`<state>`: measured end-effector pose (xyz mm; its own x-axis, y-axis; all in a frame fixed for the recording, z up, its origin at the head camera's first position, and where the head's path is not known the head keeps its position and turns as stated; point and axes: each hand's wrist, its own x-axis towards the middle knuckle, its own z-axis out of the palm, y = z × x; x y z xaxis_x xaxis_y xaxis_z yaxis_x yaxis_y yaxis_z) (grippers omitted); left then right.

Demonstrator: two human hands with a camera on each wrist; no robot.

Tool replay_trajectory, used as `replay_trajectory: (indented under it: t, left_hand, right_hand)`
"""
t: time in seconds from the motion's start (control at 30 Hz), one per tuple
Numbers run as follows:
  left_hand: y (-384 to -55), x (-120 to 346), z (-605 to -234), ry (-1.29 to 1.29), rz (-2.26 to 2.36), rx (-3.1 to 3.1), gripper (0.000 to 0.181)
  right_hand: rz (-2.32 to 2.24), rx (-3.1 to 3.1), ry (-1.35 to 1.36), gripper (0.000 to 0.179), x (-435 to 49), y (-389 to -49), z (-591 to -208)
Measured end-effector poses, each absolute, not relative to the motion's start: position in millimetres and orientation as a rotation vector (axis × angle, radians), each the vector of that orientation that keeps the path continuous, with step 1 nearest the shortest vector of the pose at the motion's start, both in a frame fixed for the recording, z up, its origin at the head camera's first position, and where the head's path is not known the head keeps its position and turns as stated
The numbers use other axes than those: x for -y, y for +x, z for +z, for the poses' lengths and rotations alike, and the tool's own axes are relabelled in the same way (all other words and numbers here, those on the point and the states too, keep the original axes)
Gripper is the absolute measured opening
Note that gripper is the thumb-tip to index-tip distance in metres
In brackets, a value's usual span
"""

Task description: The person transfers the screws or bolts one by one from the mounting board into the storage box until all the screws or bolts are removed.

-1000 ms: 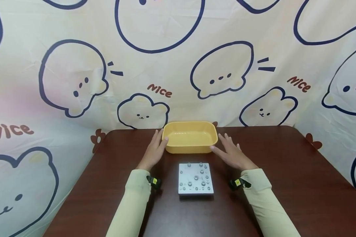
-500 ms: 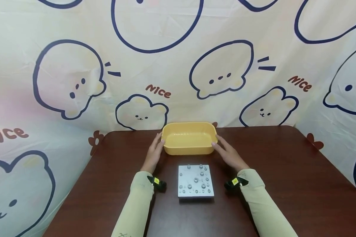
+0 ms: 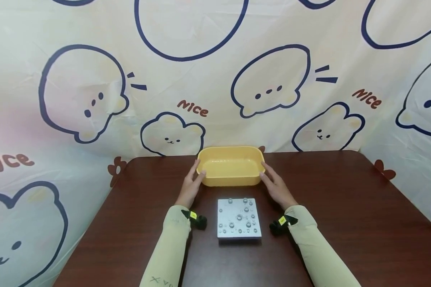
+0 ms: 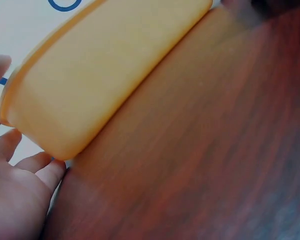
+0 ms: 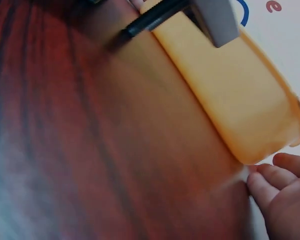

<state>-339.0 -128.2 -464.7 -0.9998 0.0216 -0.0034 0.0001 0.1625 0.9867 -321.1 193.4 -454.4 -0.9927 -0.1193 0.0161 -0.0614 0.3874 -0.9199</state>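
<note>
A yellow plastic basin [image 3: 233, 181] sits at the far edge of the table, in the middle of the head view. My left hand [image 3: 191, 186] holds its left end, thumb at the rim and fingers along the side. At the opposite end my right hand [image 3: 278, 189] grips in the same manner. The left wrist view has the left fingers [image 4: 37, 162] touching the basin's lower corner. In the right wrist view the right fingers [image 5: 272, 177] lie against the other lower corner. Whether any fingertips reach under it, I cannot tell.
Between my forearms lies a silver square plate [image 3: 239, 218] with several bolts standing on it. The dark brown table [image 3: 344, 207] ends at a cloth backdrop [image 3: 215, 87] with cartoon outlines. A blurred grey-and-black object [image 5: 217, 22] crosses the top of the right wrist view.
Both hands have moved inward from beside the basin and now hold its ends. The basin and the bolted plate have stayed in about the same place; the head view has shifted slightly.
</note>
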Motion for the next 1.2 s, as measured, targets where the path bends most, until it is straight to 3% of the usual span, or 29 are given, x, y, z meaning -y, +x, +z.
replay_trajectory:
  t: [0.53,1.2]
  left_hand:
    - [-334,130,-466,0.126,2.070,-2.407,0.058]
    - [-303,129,-459,0.116,2.014,-2.424,0.056]
  right_hand:
    - [-1.847,-2.496,-0.114,0.057,-189,-319,-460]
    - [-1.943,-2.403,-0.077,0.060,-194,-288,-461]
